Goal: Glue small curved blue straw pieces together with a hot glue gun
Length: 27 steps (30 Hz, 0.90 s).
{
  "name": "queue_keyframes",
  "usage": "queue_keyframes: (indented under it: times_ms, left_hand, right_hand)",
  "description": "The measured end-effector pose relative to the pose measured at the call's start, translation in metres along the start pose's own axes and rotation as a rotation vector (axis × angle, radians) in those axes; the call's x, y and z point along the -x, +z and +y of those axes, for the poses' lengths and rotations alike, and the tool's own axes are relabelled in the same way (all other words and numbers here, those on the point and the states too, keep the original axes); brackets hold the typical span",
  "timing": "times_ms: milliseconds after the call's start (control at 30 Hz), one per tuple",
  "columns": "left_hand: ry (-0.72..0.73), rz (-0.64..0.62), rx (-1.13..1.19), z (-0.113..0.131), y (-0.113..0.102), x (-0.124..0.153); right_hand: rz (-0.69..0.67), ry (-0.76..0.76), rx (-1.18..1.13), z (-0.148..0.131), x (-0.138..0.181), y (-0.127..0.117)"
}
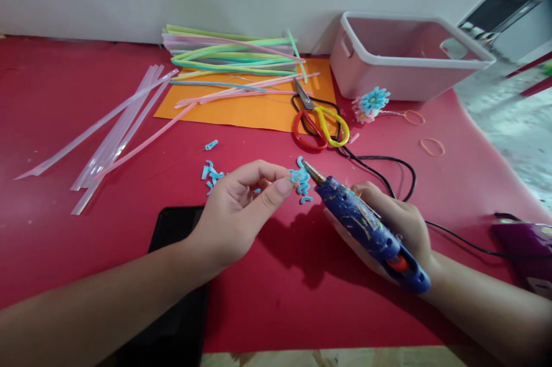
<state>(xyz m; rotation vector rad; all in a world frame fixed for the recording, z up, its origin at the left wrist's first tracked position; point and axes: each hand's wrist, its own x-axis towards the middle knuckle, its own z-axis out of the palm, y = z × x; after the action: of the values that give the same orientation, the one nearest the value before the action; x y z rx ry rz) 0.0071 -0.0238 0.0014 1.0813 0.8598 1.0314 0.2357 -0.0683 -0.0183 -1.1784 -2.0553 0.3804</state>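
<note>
My left hand (245, 211) pinches a small light-blue piece (295, 175) between thumb and forefinger; its exact shape is partly hidden. My right hand (397, 217) is wrapped round a blue glue gun (357, 214), its metal nozzle pointing up and left, close to the held piece. Whether the nozzle touches it I cannot tell. Several curled light-blue bits (211, 172) lie on the red table left of my left hand, and more blue curls (305, 190) show below the nozzle. Another small blue piece with a thin wire (211, 145) rests farther back.
Scissors (308, 103) and coloured pipe cleaners (233, 59) lie on an orange sheet (259, 117). Clear plastic sleeves (116, 131) are at left, a black phone (176, 298) under my left forearm. A pink bin (388, 79), small flowers (373, 102), rubber bands (432, 147) and a black cord (409, 174) occupy the right.
</note>
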Motion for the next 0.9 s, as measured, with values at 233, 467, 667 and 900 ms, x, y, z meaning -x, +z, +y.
queue_keyframes:
  times_ms: [233, 467, 667, 900]
  left_hand:
    - [-0.03, 0.029, -0.033, 0.002, 0.003, 0.0]
    - [0.016, 0.041, -0.13, 0.003, 0.001, 0.0]
    - [0.035, 0.048, -0.2, 0.004, 0.001, 0.0]
    - [0.039, 0.034, -0.206, 0.003, 0.001, 0.0]
  right_hand:
    - [0.01, -0.084, 0.0, 0.0, -0.003, -0.002]
    - [-0.009, -0.09, 0.014, -0.001, -0.004, -0.001]
    - [-0.031, -0.144, 0.053, -0.005, -0.009, -0.002]
    - [-0.049, -0.168, 0.077, -0.007, -0.012, -0.002]
